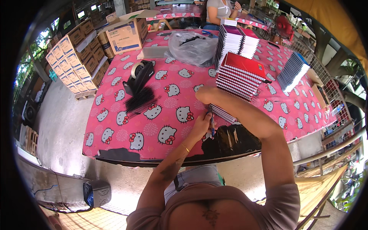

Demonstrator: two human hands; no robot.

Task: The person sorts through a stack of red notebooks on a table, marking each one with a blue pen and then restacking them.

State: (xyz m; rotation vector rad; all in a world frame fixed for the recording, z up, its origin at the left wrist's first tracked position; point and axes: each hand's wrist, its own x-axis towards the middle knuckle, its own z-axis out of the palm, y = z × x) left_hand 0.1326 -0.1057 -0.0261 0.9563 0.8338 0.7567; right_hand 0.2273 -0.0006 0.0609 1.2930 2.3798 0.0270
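Observation:
Near the front edge of the table, my left hand is closed around a slim blue-and-dark tool pointing down; its exact kind does not show. My right forearm crosses in front of a tall stack of red-covered spiral notebooks. Bent at the wrist, my right hand is beside the stack's left side, just above my left hand. Its fingers are hidden, so a grip cannot be made out. Below the forearm, the lower notebooks' wire-bound edges show.
Left on the pink patterned table lie a black tape dispenser and a heap of black binding coils. Farther back are a clear plastic bag, more notebook stacks, and a leaning row. Cartons stand left; another person is behind.

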